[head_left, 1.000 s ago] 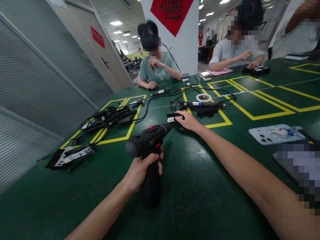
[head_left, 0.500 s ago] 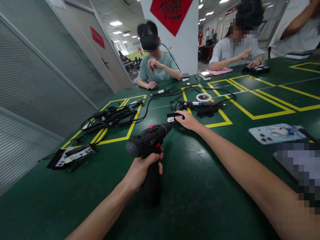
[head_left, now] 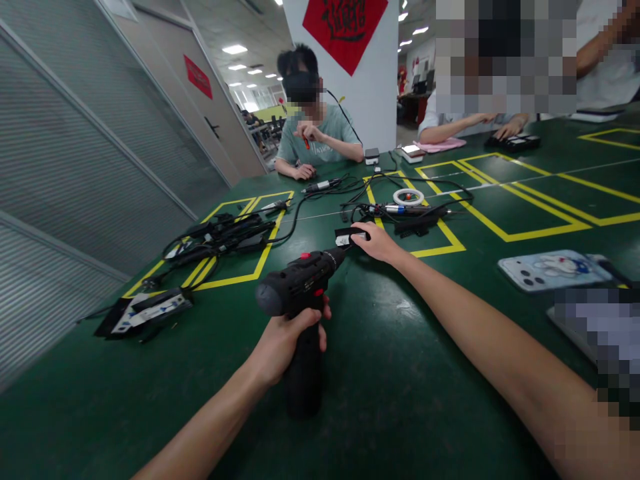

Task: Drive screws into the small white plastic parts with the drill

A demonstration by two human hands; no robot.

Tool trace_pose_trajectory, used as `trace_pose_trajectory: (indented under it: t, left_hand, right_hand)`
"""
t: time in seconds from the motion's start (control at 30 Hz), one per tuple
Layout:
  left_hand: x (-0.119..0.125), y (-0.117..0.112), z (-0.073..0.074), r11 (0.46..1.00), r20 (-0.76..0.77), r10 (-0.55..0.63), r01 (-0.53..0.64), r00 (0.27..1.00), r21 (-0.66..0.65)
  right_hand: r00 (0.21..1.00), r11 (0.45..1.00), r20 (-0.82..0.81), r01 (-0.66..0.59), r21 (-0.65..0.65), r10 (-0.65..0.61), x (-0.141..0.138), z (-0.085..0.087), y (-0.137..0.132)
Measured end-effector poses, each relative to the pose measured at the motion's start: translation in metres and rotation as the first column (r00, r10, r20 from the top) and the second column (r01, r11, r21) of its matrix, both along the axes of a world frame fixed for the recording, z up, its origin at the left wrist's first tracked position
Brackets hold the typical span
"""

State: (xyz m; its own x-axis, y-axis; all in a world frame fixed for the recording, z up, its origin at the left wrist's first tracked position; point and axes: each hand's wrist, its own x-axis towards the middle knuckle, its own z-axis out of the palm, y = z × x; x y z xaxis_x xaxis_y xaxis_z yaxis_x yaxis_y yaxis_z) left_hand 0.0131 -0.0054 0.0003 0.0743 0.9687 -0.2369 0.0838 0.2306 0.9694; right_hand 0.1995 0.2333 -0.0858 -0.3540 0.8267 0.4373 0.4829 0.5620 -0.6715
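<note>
My left hand (head_left: 290, 340) is wrapped round the grip of a black cordless drill (head_left: 300, 283) with red buttons, standing upright on its battery end or just above the table; I cannot tell which. Its chuck points away and to the right, close to a small black case-like piece with a white label (head_left: 344, 238). The fingers of my right hand (head_left: 374, 240) are closed on the right end of that piece, on the table. The drill's tip is too small and dark to show whether it touches the piece.
Black cables and tools (head_left: 230, 233) lie at the left, by a white-and-black packet (head_left: 150, 313). A soldering iron (head_left: 400, 209) and a roll of white tape (head_left: 408, 197) lie behind my right hand. A phone (head_left: 555, 268) rests at right. Co-workers sit across the green table (head_left: 390, 400).
The drill and my left hand have shifted very slightly to the right. My right hand stays on the labelled black piece.
</note>
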Motion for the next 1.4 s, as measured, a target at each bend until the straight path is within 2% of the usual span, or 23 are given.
trace_pose_trajectory:
  t: [0.77, 1.4]
  left_hand:
    - [-0.0006, 0.0013, -0.0029, 0.999, 0.006, 0.044, -0.044, 0.999, -0.029]
    - [0.0, 0.0011, 0.0001, 0.998, 0.035, 0.055, -0.053, 0.998, -0.038]
  right_hand:
    - [1.0, 1.0, -0.009, 0.011, 0.004, -0.011, -0.0013, -0.0047, 0.0028]
    - [1.0, 1.0, -0.002, 0.014, -0.005, -0.014, -0.0007, -0.0008, -0.0002]
